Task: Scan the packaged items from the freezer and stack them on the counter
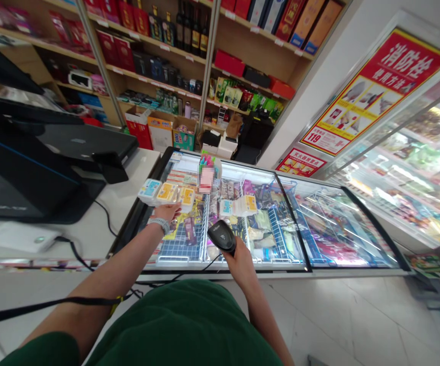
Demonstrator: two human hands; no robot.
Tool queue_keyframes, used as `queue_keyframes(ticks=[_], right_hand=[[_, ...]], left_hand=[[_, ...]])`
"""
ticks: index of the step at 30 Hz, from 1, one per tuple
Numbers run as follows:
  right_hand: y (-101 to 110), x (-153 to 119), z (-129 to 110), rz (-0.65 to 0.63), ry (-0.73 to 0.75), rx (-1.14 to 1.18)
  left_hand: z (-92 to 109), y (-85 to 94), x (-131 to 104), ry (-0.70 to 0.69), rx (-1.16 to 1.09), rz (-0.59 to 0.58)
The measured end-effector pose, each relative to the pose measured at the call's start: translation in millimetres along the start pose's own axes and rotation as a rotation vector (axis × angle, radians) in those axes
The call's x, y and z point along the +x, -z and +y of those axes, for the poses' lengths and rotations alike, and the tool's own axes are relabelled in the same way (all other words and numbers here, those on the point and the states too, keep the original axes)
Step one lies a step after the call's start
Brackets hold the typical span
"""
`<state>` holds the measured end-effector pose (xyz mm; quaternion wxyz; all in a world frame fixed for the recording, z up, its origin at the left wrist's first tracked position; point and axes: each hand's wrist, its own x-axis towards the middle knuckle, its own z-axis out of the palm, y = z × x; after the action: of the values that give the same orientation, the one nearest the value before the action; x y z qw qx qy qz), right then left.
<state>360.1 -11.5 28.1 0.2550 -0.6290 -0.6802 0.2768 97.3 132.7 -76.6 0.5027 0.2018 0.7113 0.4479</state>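
Observation:
My left hand (167, 211), with a pale band at the wrist, has its fingers closed at the near edge of a yellow-labelled clear pack (186, 197). A second yellow-labelled pack (167, 192) and a blue-labelled pack (150, 188) sit in a row to its left on the glass freezer top (235, 170). In my right hand (241, 263) is a black barcode scanner (221, 236), held by its handle over the glass, its head pointing forward and left. Beyond the scanner lies another group of packs, with blue and yellow labels (249, 204).
A black checkout terminal (25, 168) and a white box (23, 237) with a black cable stand on the counter (128, 208) at left. A colourful container (206, 175), partly blurred, stands on the far glass. Stocked shelves (158, 46) rise behind. A black strap (52, 306) crosses my left arm.

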Motion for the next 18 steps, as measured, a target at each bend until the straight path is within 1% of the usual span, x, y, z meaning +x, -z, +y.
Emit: queue_keyframes(ticks=[5,7,9,13,15,18], right_hand=[[-0.1,1.1,3.0,0.010,0.001,-0.006],[0.7,1.3,3.5,0.015,0.003,-0.003],[1.9,1.1,4.1,0.023,0.000,0.000],[4.2,-0.8,7.9,0.043,-0.024,-0.008],[5.7,-2.9,10.9,0.052,-0.045,-0.010],[9.0,-8.0,15.1,0.065,-0.092,-0.014]], left_hand=[[-1.9,2.7,-0.1,-0.021,0.070,0.041],[-6.8,4.1,-2.3,-0.043,0.112,0.050],[-13.9,4.3,-6.0,-0.066,0.155,0.033],[-28.2,-2.7,-16.3,-0.092,0.239,-0.075],[-33.1,-11.1,-20.9,-0.094,0.286,-0.140],[-37.7,-29.3,-23.7,-0.086,0.362,-0.238]])
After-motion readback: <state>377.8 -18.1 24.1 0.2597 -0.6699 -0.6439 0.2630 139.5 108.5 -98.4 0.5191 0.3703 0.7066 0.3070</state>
